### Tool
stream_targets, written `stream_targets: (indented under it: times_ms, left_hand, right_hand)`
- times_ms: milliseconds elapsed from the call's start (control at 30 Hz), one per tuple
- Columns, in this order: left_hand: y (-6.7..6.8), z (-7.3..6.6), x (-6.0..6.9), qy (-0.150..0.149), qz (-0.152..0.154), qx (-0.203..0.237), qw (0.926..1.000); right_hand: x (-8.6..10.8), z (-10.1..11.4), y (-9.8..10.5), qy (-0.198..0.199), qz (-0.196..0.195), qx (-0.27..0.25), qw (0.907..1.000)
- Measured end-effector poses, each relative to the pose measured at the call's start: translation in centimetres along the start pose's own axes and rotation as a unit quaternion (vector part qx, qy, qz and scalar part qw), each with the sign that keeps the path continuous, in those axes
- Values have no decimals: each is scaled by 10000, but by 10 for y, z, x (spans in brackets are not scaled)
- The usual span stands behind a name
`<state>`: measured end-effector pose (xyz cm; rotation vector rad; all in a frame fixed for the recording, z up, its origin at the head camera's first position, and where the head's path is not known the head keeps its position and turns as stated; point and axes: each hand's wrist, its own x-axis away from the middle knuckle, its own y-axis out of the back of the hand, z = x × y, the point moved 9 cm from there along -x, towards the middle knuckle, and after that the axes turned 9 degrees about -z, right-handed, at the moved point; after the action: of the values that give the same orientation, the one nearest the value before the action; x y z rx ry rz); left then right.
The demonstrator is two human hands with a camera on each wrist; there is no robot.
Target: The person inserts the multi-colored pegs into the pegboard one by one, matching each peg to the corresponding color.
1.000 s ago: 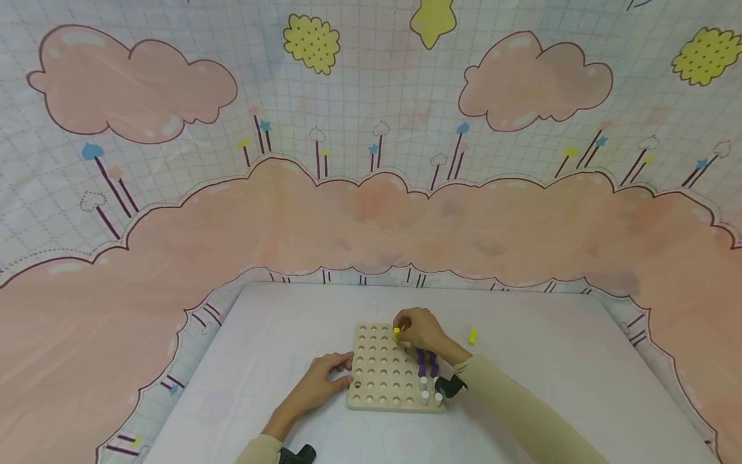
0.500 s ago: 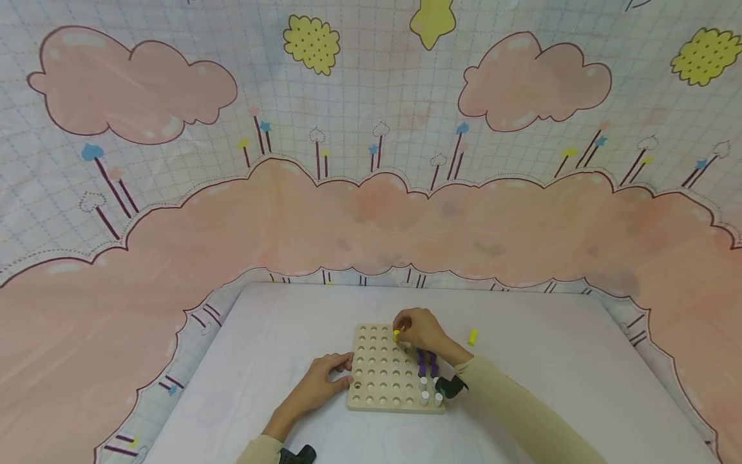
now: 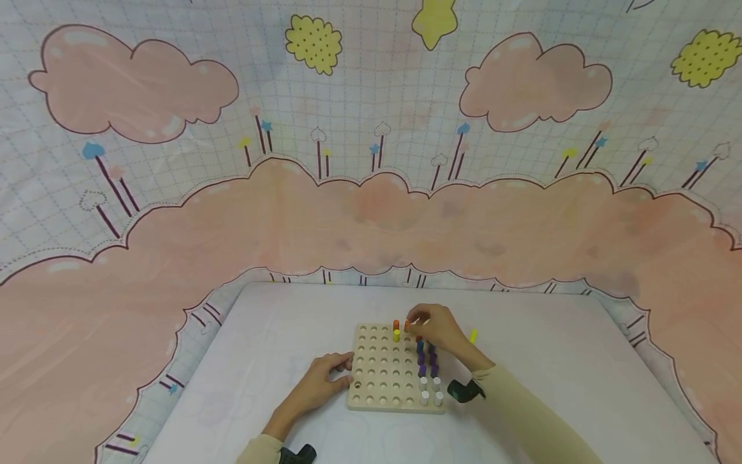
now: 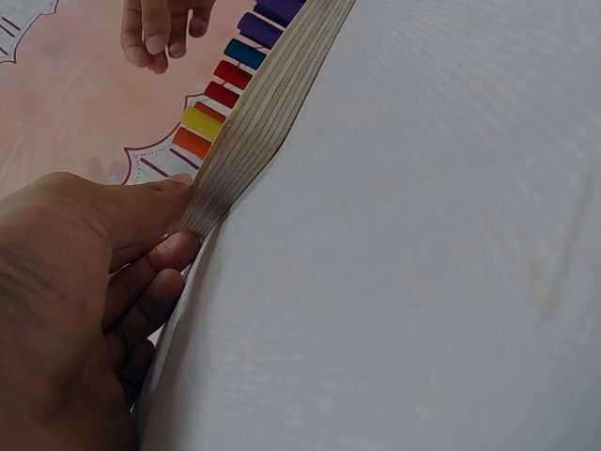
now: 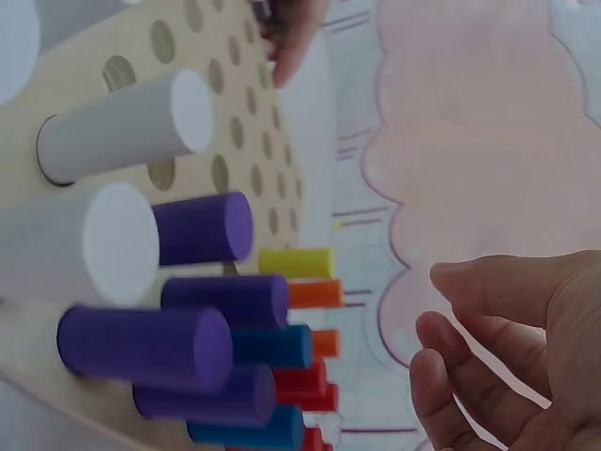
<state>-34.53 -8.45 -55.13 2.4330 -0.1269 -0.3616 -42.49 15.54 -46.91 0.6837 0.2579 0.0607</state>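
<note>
A wooden pegboard [image 3: 377, 374] lies on the white table. My left hand [image 3: 321, 381] holds its left edge, thumb and fingers against the side, as the left wrist view shows up close. Over the far right part of the board is my right hand [image 3: 438, 328], with thumb and fingers apart and nothing between them in the right wrist view. Near its fingertips a yellow peg [image 3: 397, 336] stands upright in a hole beside an orange peg [image 3: 396, 324]. White pegs [image 3: 425, 397], purple pegs [image 5: 141, 348], blue pegs [image 5: 272, 346] and red pegs [image 4: 232, 74] fill the right-hand columns.
One loose yellow peg [image 3: 473, 336] lies on the table to the right of the board, partly behind the right hand. Behind the table [image 3: 290, 316] hangs a cloth backdrop [image 3: 371, 225] printed with clouds.
My right hand has let go of the yellow peg, which now stands in the board, and has moved right. Orange pegs, blue pegs and more white pegs are now uncovered. The left hand stays put.
</note>
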Motion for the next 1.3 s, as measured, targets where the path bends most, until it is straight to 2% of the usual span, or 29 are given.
stream_targets:
  times_ms: [200, 433, 633, 1067, 1300]
  left_hand:
    - [0, -1, 0, -10, -12, -26, 10000]
    - [0, -1, 0, -12, -9, -67, 10000]
    - [0, -1, 0, 33, -1, -52, 10000]
    - [0, 0, 0, 97, 28, -5, 9999]
    - [0, 2, -1, 54, 20, -48, 10000]
  right_hand:
    - [3, -9, 21, -85, -329, -12, 9994]
    - [7, -21, 36, -269, -410, 76, 9988]
    - [10, -31, 48, -258, -546, 95, 9981]
    - [16, -53, 66, -348, -723, 291, 9964]
    - [21, -68, 75, -567, -782, 322, 9948]
